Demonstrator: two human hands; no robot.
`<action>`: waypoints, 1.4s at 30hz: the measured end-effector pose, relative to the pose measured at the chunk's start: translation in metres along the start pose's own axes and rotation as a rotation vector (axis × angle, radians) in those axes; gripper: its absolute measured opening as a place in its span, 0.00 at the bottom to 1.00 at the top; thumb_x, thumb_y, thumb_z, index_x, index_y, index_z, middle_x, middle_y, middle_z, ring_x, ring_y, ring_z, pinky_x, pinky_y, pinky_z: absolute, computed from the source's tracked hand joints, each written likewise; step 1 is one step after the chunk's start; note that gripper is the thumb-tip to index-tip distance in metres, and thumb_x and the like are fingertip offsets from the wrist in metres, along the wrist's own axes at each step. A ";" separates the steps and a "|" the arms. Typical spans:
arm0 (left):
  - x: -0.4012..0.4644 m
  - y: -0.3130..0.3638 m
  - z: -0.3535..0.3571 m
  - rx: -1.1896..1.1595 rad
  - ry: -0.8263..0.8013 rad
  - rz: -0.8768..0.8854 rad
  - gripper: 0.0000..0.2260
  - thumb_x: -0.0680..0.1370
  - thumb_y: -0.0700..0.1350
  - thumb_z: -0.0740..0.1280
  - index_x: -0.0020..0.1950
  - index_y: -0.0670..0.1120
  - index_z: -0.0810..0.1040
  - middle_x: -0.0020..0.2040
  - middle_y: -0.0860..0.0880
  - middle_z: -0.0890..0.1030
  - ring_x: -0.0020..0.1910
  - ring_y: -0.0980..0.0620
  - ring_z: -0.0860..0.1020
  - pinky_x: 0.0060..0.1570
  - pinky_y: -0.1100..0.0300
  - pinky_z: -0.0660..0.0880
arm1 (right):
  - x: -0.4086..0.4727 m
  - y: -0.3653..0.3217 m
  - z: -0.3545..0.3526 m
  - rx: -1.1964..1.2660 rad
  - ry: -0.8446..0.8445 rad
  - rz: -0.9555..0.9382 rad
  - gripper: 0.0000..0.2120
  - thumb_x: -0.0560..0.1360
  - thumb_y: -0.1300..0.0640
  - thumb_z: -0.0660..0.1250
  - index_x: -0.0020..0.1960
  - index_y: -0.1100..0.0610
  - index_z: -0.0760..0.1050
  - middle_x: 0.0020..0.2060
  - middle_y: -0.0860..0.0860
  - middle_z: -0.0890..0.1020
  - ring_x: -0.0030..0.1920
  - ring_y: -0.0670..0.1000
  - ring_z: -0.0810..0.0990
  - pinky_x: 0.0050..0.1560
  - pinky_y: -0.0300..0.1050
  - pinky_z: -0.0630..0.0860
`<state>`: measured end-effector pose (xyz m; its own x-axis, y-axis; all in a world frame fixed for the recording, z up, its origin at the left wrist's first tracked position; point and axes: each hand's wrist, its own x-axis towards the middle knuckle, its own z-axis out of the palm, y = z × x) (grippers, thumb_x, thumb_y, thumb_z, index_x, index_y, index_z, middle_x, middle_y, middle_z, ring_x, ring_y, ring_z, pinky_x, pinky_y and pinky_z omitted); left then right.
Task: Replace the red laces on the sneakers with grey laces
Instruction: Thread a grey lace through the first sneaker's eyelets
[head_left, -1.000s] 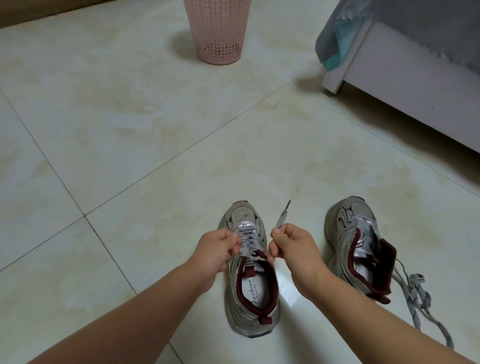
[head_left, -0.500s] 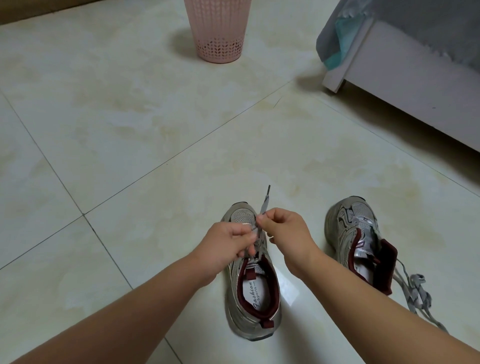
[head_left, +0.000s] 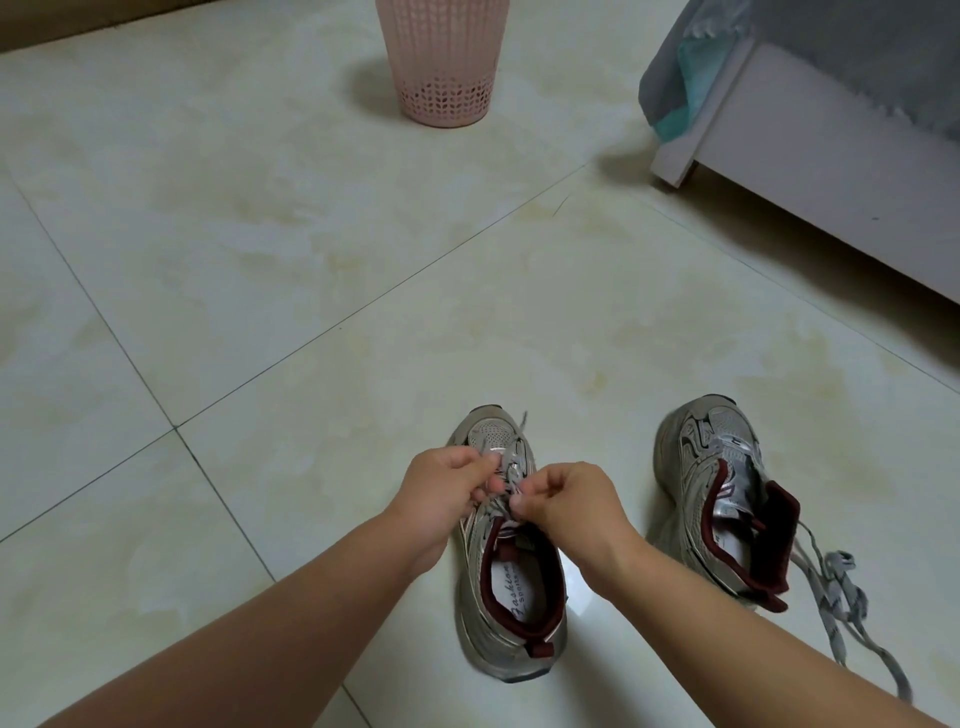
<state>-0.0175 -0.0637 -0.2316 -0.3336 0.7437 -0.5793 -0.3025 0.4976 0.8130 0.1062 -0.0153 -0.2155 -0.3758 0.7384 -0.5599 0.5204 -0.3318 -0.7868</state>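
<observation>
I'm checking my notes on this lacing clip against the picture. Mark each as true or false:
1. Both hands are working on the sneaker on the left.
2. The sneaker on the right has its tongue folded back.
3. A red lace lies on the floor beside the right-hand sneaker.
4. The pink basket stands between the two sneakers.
1. True. The left hand and right hand both pinch the grey lace over the left sneaker.
2. True. The right sneaker shows its dark red tongue turned outward.
3. False. The loose lace lying there is grey.
4. False. The pink basket stands far beyond both sneakers, on the tiled floor.
</observation>
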 end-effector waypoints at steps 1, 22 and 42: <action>0.002 -0.002 -0.002 -0.043 0.033 -0.032 0.10 0.77 0.40 0.64 0.36 0.44 0.79 0.25 0.53 0.77 0.24 0.59 0.68 0.23 0.70 0.64 | 0.001 0.000 -0.001 0.053 -0.006 0.022 0.12 0.73 0.66 0.68 0.32 0.59 0.74 0.27 0.52 0.76 0.24 0.42 0.71 0.29 0.33 0.70; -0.002 0.012 0.013 0.661 0.279 0.551 0.04 0.71 0.43 0.72 0.39 0.44 0.83 0.40 0.53 0.76 0.48 0.54 0.69 0.46 0.66 0.62 | -0.005 0.008 0.005 -0.440 -0.060 -0.210 0.14 0.71 0.60 0.64 0.29 0.56 0.64 0.25 0.49 0.64 0.30 0.49 0.62 0.33 0.43 0.61; -0.020 -0.008 0.006 0.511 0.030 0.233 0.10 0.66 0.37 0.74 0.33 0.49 0.77 0.30 0.52 0.83 0.34 0.56 0.81 0.43 0.63 0.76 | 0.006 -0.004 -0.012 0.044 -0.245 0.090 0.17 0.74 0.65 0.58 0.28 0.59 0.71 0.23 0.51 0.73 0.23 0.45 0.66 0.26 0.35 0.63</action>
<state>-0.0028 -0.0795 -0.2257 -0.3669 0.8508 -0.3761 0.2509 0.4798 0.8407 0.1109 -0.0026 -0.2131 -0.5069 0.5422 -0.6701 0.5282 -0.4190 -0.7385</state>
